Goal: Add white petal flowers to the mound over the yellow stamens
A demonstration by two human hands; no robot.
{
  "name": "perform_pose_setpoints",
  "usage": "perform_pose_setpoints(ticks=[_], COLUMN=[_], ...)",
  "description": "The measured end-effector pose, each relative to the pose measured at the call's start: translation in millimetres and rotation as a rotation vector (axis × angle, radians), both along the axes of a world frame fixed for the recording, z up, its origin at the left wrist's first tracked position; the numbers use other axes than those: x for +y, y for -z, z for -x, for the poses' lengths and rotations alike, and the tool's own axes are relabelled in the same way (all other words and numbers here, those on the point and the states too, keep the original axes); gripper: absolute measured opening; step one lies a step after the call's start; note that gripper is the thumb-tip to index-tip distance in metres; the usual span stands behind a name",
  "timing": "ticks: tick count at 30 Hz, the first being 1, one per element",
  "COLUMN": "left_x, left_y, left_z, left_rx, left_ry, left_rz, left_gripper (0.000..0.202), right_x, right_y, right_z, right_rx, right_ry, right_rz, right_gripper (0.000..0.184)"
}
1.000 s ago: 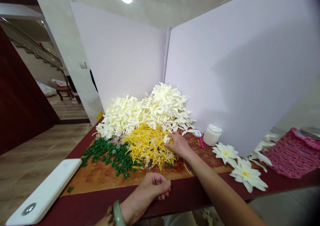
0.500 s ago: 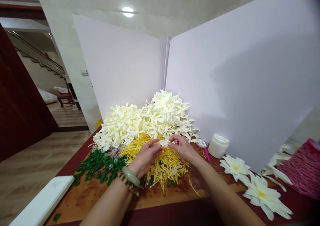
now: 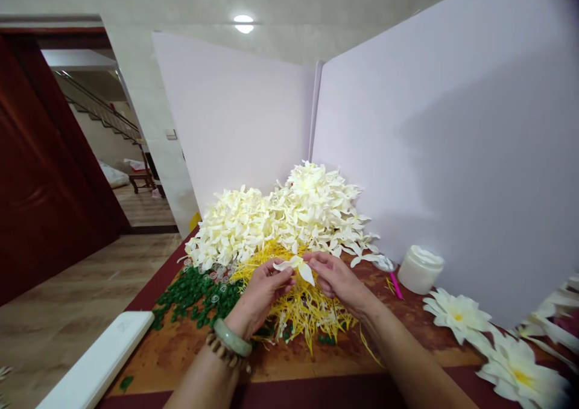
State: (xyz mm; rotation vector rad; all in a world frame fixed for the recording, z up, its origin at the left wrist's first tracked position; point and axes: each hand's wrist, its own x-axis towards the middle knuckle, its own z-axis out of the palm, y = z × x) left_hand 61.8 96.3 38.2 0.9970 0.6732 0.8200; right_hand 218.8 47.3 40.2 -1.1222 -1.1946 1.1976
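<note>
We log both hands close together over the middle of the counter, with a single cream petal between them, raised above the heap of yellow stamen strands. The left hand pinches the petal's near end in its fingertips; the right hand is right up against it, but we can't tell if it's gripping too. A jade bangle and a wooden bead bracelet sit on the left wrist. Far from us, a big pile of cream petals rises against the white panels. To its left and near the hands lie green beads with some clear rings among them. All that loose stock is plentiful, so lots looks left to do. Only two assembled white flowers with yellow centres show, at the right end of the counter, past a white jar and a pink stick. A white board lies along the near left edge.
</note>
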Motion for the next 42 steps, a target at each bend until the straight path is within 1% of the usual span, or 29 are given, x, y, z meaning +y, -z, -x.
perform_pose_setpoints(ticks=[4, 6, 8, 9, 11, 13, 15, 18, 19, 21, 23, 24, 26, 27, 30, 34, 36, 38, 42], left_x=[-3.3, -3.4, -2.3, -1.6, -0.9, -2.4, -5.4, -7.9, -7.1, -3.2, 2.3, 4.8, 8.3, 9.0, 7.6, 3.8, 3.6, 4.3, 4.0], left_y=[-3.2, -2.8, -1.1, -0.1, 1.6, 2.1, 1.8, 2.8, 3.9, 7.2, 10.3, 11.3, 12.0, 11.7, 9.5, 7.2, 7.3, 7.9, 7.8], left_z=[1.9, 1.6, 1.0, 0.6, -0.2, -1.4, -2.9, -5.3, -5.9, -6.7, -6.6, -6.2, -5.2, -4.7, -4.3, -4.9, -4.8, -4.6, -4.8], left_rx=[0.081, 0.086, 0.061, 0.04, 0.001, -0.03, -0.034, 0.053, 0.098, 0.176, 0.224, 0.241, 0.272, 0.282, 0.273, 0.256, 0.244, 0.219, 0.189], left_ry=[0.039, 0.052, 0.076, 0.094, 0.118, 0.118, 0.124, 0.146, 0.132, 0.055, -0.042, -0.083, -0.132, -0.15, -0.187, -0.216, -0.208, -0.186, -0.18], left_rz=[-0.068, -0.088, -0.089, -0.085, -0.062, -0.028, -0.014, -0.055, -0.061, -0.048, -0.032, -0.028, -0.029, -0.028, -0.028, -0.027, -0.011, -0.004, 0.0], left_gripper=[0.017, 0.015, 0.013, 0.011, 0.01, 0.011, 0.016, 0.028, 0.029, 0.03, 0.031, 0.031, 0.029, 0.027, 0.023, 0.021, 0.021, 0.021, 0.026], right_x=[-4.8, -6.4, -6.4, -5.8, -3.7, -2.5, -3.4, -7.1, -8.0, -8.6, -8.0, -7.6, -7.3, -7.7, -10.1, -11.3, -9.5, -6.7, -0.7], right_y=[-3.4, -3.9, -2.7, -1.6, 0.9, 2.1, 0.9, -3.2, -4.2, -5.3, -5.5, -5.9, -8.3, -10.3, -18.3, -23.9, -22.4, -19.1, -11.7], right_z=[-0.1, -0.2, -0.6, -0.7, -0.5, 0.8, 2.8, 6.0, 6.6, 6.8, 4.4, 1.9, -6.2, -12.1, -36.1, -70.5, -81.1, -85.4, -81.5], right_rx=[0.03, 0.025, -0.029, -0.078, -0.184, -0.256, -0.285, -0.295, -0.29, -0.28, -0.172, -0.097, 0.034, 0.067, 0.071, 0.096, 0.096, 0.076, -0.032], right_ry=[-0.038, -0.073, -0.091, -0.076, -0.003, 0.086, 0.137, 0.154, 0.153, 0.16, 0.152, 0.145, 0.145, 0.159, 0.279, 0.577, 0.672, 0.713, 0.726], right_rz=[-0.015, -0.022, -0.026, -0.038, -0.103, -0.202, -0.267, -0.263, -0.253, -0.23, -0.18, -0.154, -0.121, -0.12, -0.17, -0.29, -0.317, -0.317, -0.291], right_gripper=[0.024, 0.026, 0.028, 0.025, 0.02, 0.023, 0.024, 0.022, 0.022, 0.016, 0.011, 0.011, 0.013, 0.014, 0.015, 0.019, 0.022, 0.024, 0.024])
